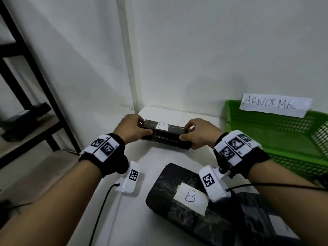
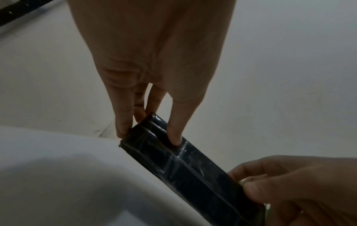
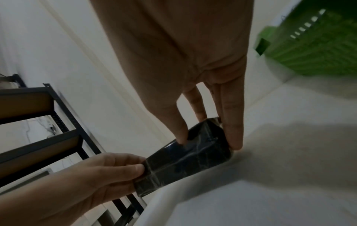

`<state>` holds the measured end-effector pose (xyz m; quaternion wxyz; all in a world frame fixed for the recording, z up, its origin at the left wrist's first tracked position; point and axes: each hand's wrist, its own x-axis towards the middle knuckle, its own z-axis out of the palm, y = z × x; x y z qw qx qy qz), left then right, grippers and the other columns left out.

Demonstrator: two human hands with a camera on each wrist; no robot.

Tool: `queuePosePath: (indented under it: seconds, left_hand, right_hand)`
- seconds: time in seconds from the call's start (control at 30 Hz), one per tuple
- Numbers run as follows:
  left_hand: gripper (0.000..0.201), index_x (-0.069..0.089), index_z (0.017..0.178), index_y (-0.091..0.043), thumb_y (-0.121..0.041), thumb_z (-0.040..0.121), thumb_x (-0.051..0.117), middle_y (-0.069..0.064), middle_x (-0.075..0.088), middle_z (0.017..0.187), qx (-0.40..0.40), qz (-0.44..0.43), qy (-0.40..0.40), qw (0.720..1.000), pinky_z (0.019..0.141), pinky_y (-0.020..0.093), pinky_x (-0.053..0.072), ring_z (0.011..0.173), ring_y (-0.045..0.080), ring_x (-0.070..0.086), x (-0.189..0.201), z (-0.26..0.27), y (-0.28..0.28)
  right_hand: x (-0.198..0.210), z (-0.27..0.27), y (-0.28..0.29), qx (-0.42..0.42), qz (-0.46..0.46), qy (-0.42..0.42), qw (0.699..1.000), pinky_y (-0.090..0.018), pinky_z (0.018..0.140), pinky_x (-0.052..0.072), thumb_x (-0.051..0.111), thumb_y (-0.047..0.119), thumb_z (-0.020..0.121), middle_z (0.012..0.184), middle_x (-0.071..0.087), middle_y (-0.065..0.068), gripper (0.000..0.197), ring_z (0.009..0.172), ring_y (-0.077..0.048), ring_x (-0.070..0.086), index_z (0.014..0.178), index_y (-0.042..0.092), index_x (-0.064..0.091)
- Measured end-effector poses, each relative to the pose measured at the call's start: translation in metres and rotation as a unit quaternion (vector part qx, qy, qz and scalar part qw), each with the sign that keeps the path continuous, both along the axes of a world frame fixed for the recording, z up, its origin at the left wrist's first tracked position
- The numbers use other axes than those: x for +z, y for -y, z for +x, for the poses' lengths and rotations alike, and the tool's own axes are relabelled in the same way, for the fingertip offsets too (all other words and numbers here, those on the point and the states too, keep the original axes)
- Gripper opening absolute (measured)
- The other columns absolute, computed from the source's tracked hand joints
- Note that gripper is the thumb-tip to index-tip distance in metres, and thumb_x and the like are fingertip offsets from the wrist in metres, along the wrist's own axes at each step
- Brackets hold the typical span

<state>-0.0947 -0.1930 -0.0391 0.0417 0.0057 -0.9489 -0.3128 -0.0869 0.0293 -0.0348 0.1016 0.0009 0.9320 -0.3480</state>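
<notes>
Near the corner, both hands [image 1: 132, 129] [image 1: 198, 133] grip the black package [image 1: 166, 134].

Probably sorting or inspection workroom: green basket [image 1: 230, 113] with ABNORMAL label [image 1: 275, 105], metal shelving [image 1: 26, 56].

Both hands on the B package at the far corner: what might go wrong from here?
1. The left hand and right hand pinch the glossy black package only at its ends, so it may slip.
2. Its left end lies at the table edge; it might drop off.
</notes>
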Motion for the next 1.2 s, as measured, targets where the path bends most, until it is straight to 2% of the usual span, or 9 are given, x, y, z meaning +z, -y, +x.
queuePosePath:
  seconds: [0.13,0.23,0.43,0.57,0.7,0.8,0.87,1.0,1.2]
  left_hand:
    - [0.023,0.068,0.104,-0.008,-0.022,0.086,0.071,0.007,0.068,0.103,-0.032,-0.044,0.049,0.997,0.074,0.026,0.041,0.088,0.021,0.059,-0.02,-0.009,0.006]
    - [0.023,0.069,0.107,-0.008,-0.025,0.095,0.059,0.008,0.068,0.107,-0.063,-0.052,0.069,0.994,0.078,0.027,0.04,0.1,0.023,0.061,-0.021,-0.009,0.009]
    - [0.039,0.061,0.128,-0.008,-0.032,0.098,0.055,0.01,0.058,0.134,-0.07,-0.044,0.047,0.995,0.099,0.032,0.043,0.121,0.027,0.056,0.006,0.011,-0.005]
    - [0.025,0.064,0.096,-0.01,-0.024,0.102,0.044,0.011,0.066,0.102,-0.129,0.014,-0.002,0.991,0.091,0.041,0.049,0.107,0.036,0.063,0.037,0.04,-0.044]
    - [0.031,0.07,0.107,-0.017,-0.036,0.1,0.047,0.0,0.071,0.107,-0.233,0.049,-0.038,0.97,0.09,0.037,0.052,0.099,0.019,0.066,0.059,0.071,-0.111]
    - [0.027,0.069,0.114,-0.023,-0.036,0.099,0.052,-0.008,0.069,0.107,-0.314,0.045,-0.056,0.947,0.076,0.025,0.045,0.085,0.005,0.061,0.065,0.095,-0.171]
    - [0.03,0.067,0.12,-0.024,-0.038,0.098,0.053,-0.01,0.066,0.109,-0.362,0.015,-0.048,0.931,0.075,0.021,0.043,0.089,0.004,0.06,0.063,0.111,-0.211]
    - [0.036,0.061,0.131,-0.022,-0.034,0.097,0.058,-0.004,0.066,0.126,-0.447,-0.098,0.012,0.889,0.097,0.03,0.049,0.111,0.013,0.061,0.041,0.123,-0.268]
    - [0.046,0.053,0.136,-0.023,-0.043,0.096,0.057,-0.001,0.061,0.13,-0.448,-0.227,0.059,0.863,0.091,0.031,0.047,0.114,0.02,0.059,0.01,0.13,-0.318]
  right_hand:
    - [-0.014,-0.009,0.005,0.001,-0.003,0.013,1.0,-0.05,0.086,0.061,0.075,0.028,0.089,0.109,0.068,-0.012,0.029,0.092,-0.034,0.073,0.11,0.01,0.067]
    - [-0.014,-0.009,0.0,0.012,0.001,0.006,1.0,-0.049,0.084,0.062,0.073,0.025,0.09,0.109,0.071,-0.011,0.019,0.088,-0.035,0.075,0.106,0.015,0.07]
    - [0.009,0.003,-0.016,-0.001,-0.017,-0.003,1.0,-0.039,0.078,0.064,0.073,0.035,0.091,0.113,0.065,-0.005,0.055,0.079,-0.024,0.076,0.138,0.014,0.055]
    - [0.047,0.031,-0.045,0.012,-0.012,-0.063,0.998,-0.029,0.058,0.06,0.07,0.04,0.093,0.109,0.071,-0.005,0.039,0.073,-0.02,0.076,0.123,0.015,0.064]
    - [0.077,0.082,-0.099,-0.015,0.016,-0.099,0.995,-0.027,0.054,0.054,0.066,0.045,0.094,0.092,0.076,0.003,0.027,0.069,-0.016,0.075,0.102,0.019,0.069]
    - [0.082,0.119,-0.145,-0.035,0.074,-0.074,0.994,-0.026,0.056,0.052,0.062,0.051,0.095,0.087,0.076,0.006,0.031,0.072,-0.015,0.075,0.099,0.022,0.069]
    - [0.079,0.142,-0.176,-0.05,0.112,-0.045,0.991,-0.025,0.055,0.052,0.061,0.053,0.094,0.085,0.077,0.007,0.034,0.073,-0.015,0.075,0.097,0.021,0.07]
    - [0.059,0.177,-0.23,-0.092,0.144,0.006,0.985,-0.023,0.051,0.049,0.063,0.049,0.095,0.082,0.077,0.005,0.034,0.066,-0.013,0.072,0.098,0.016,0.071]
    - [0.021,0.208,-0.271,-0.102,0.234,0.087,0.963,-0.032,0.07,0.062,0.072,0.05,0.087,0.081,0.078,0.002,0.034,0.067,-0.015,0.075,0.096,0.017,0.076]
